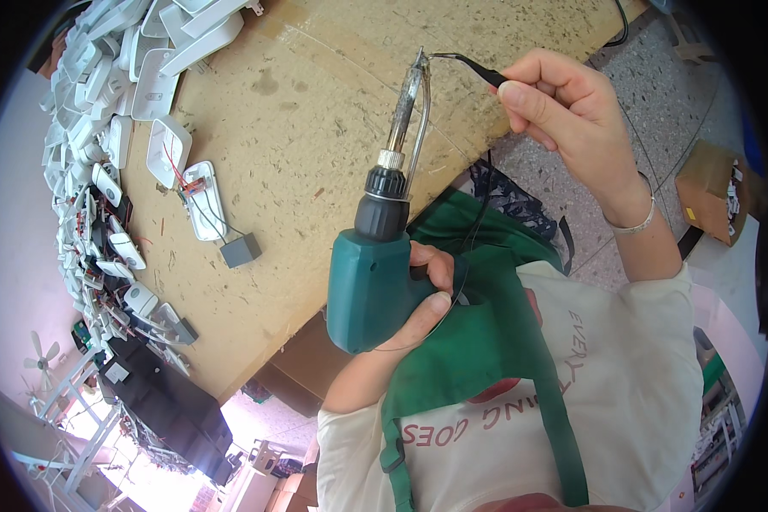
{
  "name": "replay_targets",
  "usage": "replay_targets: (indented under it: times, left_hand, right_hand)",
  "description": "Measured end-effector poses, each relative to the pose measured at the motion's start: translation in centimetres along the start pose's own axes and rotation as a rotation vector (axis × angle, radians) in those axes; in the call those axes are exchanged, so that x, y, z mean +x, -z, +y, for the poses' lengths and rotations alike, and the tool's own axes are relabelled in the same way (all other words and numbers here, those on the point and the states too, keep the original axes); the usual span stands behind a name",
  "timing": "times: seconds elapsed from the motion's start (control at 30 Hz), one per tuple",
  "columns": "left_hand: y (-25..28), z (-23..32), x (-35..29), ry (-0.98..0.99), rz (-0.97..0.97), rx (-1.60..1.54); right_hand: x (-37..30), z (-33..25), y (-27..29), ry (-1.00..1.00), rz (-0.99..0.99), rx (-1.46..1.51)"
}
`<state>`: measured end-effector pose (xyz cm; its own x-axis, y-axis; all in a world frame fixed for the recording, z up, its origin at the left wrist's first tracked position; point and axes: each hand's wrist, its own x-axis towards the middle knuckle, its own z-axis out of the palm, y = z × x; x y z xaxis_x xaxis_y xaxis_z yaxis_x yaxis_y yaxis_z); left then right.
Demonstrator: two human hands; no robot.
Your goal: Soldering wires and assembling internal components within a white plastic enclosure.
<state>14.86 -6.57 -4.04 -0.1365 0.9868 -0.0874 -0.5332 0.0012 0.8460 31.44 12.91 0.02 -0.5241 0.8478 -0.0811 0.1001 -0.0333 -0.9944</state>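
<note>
My left hand (433, 294) is wrapped round the handle of a teal soldering gun (363, 286) and holds it tip-up over the edge of the table. The gun has a black collar, a knurled metal ring and a long darkened metal barrel, with a thin bent tube running beside it. In a pinch, my right hand (563, 107) holds black tweezers (478, 71) with a bent, fine point. That point meets or nearly meets the gun's tip (420, 55); whether they touch I cannot tell. A thin wire loops below the gun's handle.
The worn tan tabletop (273, 171) has specks and scraps on it. White plastic housings (102, 85) pile along its left side. Nearer lies an opened white unit (203, 200) wired to a grey block (241, 250). A cardboard box (712, 192) stands on the floor at the right.
</note>
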Motion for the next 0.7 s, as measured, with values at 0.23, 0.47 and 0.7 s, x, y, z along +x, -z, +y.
replay_targets:
  times: [0.23, 0.47, 0.7]
  left_hand:
    - [-0.3, 1.2, 0.6, -0.035, 0.016, 0.044]
    - [-0.7, 1.2, 1.3, -0.137, -0.105, 0.271]
    - [-1.1, 2.5, 2.9, -0.176, -0.243, 0.688]
  right_hand:
    - [2.3, 1.3, 5.4, 0.543, 0.416, -0.945]
    - [5.8, 0.5, 8.6, 0.436, 0.512, -1.484]
    - [-7.2, -4.6, 6.9, 0.47, -0.735, -0.065]
